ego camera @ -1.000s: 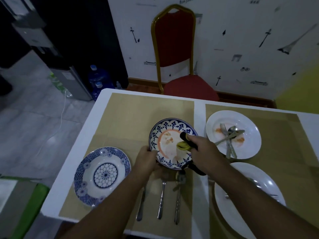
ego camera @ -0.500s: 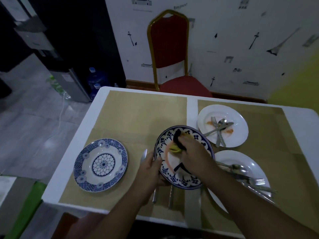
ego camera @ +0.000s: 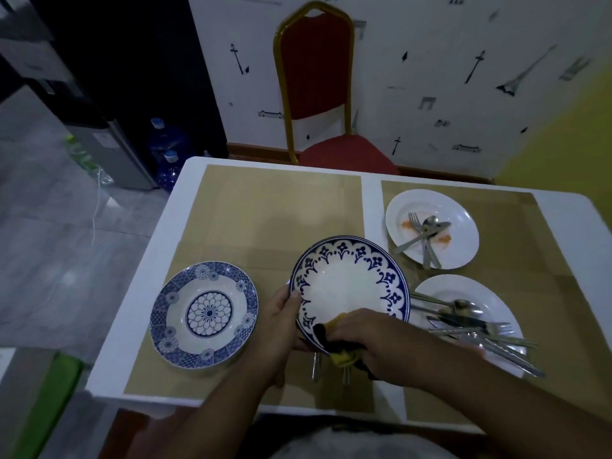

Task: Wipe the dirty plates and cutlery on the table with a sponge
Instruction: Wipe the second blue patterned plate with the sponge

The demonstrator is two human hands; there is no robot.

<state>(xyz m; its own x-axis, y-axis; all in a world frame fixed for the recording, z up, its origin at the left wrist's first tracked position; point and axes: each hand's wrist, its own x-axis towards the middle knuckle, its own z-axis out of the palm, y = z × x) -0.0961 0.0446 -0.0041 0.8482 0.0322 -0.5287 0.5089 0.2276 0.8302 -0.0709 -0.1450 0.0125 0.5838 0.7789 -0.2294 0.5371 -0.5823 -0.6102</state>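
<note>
White table (ego camera: 164, 246), tan mats (ego camera: 275, 207), red chair (ego camera: 314, 67) beyond table; left hand (ego camera: 281, 323) fingers pinch plate (ego camera: 347, 283) rim, right hand (ego camera: 374, 339) fingers clutch sponge (ego camera: 342, 357).

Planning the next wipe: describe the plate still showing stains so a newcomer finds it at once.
From the red chair behind the table, look to the far right placemat. The white plate there holds crossed cutlery. Unlike the nearer white plate and the two blue-patterned plates, it shows orange smears.
</note>
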